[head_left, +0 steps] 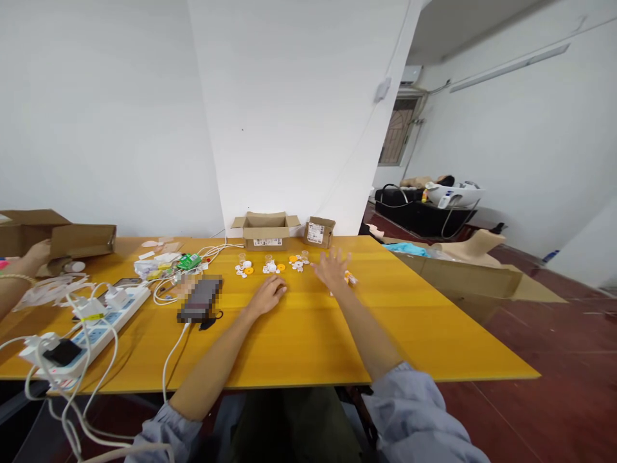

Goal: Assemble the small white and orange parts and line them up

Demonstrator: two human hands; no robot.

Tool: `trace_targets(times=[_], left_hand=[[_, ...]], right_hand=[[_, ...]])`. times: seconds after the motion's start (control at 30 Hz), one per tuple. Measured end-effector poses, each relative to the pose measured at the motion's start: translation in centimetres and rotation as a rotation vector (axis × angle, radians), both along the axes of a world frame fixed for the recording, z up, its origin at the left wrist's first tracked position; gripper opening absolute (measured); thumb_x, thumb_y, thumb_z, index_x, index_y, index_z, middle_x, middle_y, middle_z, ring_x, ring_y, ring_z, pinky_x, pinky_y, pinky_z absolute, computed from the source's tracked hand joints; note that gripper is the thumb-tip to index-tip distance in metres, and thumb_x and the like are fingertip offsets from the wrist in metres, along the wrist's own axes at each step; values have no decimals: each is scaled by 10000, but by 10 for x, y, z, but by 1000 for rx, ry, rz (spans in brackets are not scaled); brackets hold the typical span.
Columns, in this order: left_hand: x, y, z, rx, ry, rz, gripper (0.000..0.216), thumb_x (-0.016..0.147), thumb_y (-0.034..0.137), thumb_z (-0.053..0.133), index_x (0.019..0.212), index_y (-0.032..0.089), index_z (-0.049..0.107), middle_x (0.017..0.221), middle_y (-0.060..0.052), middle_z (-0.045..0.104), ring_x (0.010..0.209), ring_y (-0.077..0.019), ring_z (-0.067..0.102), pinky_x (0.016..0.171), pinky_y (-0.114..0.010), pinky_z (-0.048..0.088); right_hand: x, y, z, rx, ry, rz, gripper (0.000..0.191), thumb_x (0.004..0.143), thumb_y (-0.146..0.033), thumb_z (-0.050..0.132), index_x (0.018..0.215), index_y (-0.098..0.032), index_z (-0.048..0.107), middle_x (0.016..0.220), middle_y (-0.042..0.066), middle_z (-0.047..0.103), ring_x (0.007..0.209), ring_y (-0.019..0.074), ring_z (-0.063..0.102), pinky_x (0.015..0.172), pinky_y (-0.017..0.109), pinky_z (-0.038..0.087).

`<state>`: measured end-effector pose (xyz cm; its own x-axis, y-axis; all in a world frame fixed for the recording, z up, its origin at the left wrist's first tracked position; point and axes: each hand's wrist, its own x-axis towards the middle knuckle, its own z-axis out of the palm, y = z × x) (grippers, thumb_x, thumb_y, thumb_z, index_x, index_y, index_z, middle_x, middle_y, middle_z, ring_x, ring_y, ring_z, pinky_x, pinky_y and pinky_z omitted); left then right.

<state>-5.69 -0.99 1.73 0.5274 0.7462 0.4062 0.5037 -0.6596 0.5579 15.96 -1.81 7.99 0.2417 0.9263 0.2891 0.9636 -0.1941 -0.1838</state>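
My left hand (268, 296) rests on the yellow table with its fingers loosely bent, and nothing shows in it. Further right, my right hand (332, 269) hovers palm down with its fingers spread wide. Small yellow and white parts (351, 278) lie beside and partly behind the right wrist. Beyond my hands are small piles of round plastic pieces: a left pile (244, 269), a middle pile (272, 267) and a right pile (299, 262). Each has white and yellow discs and a clear cup-like piece. They are too small to identify exactly.
An open cardboard box (266, 241) and a smaller carton (319, 233) stand against the wall. Left are a dark device (200, 300), cables and a power strip (103, 331). Another person's hand (36, 254) reaches into a box (89, 239). A large carton (463, 273) stands right.
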Motion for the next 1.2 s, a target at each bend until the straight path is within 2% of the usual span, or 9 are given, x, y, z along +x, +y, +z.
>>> trace_targets(times=[0.07, 0.13, 0.2, 0.3, 0.5, 0.83, 1.2], left_hand=[[0, 1, -1, 8, 4, -5, 169, 962, 266, 514, 982, 233, 679, 1109, -68, 675, 1106, -229, 618, 1030, -391, 493], [-1, 1, -2, 16, 9, -5, 172, 966, 278, 516, 993, 238, 681, 1103, -63, 672, 1097, -226, 618, 1023, -389, 496], [-1, 2, -3, 23, 14, 0, 171, 967, 288, 522, 997, 241, 683, 1097, -60, 670, 1090, -225, 619, 1021, -386, 498], [-2, 2, -4, 36, 15, 4, 162, 964, 289, 530, 998, 241, 681, 1095, -61, 669, 1086, -225, 620, 1017, -384, 500], [-1, 1, -2, 54, 16, -7, 148, 956, 257, 532, 989, 242, 676, 1090, -60, 672, 1082, -221, 626, 1007, -380, 510], [0, -2, -2, 35, 25, -22, 165, 963, 269, 513, 1031, 248, 662, 1109, -57, 661, 1087, -221, 611, 1013, -386, 504], [1, 0, -7, 33, 36, -12, 158, 962, 286, 529, 1043, 249, 659, 1117, -56, 648, 1124, -230, 591, 1024, -389, 485]], right_hand=[[14, -4, 3, -134, 20, -47, 473, 970, -443, 474, 1338, -179, 612, 1533, 209, 458, 1432, 422, 387, 1100, 690, 313], [22, -9, 4, -216, 45, -37, 442, 988, -446, 432, 1334, -235, 609, 1454, 177, 541, 1341, 368, 506, 1056, 603, 410], [25, -13, 5, -243, 52, -21, 405, 990, -406, 442, 1328, -254, 605, 1400, 161, 574, 1275, 327, 562, 1022, 518, 456], [26, -17, 5, -243, 53, -22, 379, 988, -365, 454, 1316, -249, 605, 1371, 160, 573, 1241, 309, 576, 981, 454, 476], [33, -23, 3, -236, 31, -60, 375, 981, -329, 457, 1320, -240, 589, 1324, 161, 574, 1205, 295, 600, 960, 401, 478], [44, -44, 8, -248, 20, -98, 361, 975, -333, 450, 1295, -265, 603, 1310, 153, 585, 1191, 307, 612, 943, 437, 496], [51, -41, -6, -141, -43, -73, 355, 962, -387, 489, 1246, -262, 664, 1316, 155, 606, 1205, 330, 589, 967, 482, 473]])
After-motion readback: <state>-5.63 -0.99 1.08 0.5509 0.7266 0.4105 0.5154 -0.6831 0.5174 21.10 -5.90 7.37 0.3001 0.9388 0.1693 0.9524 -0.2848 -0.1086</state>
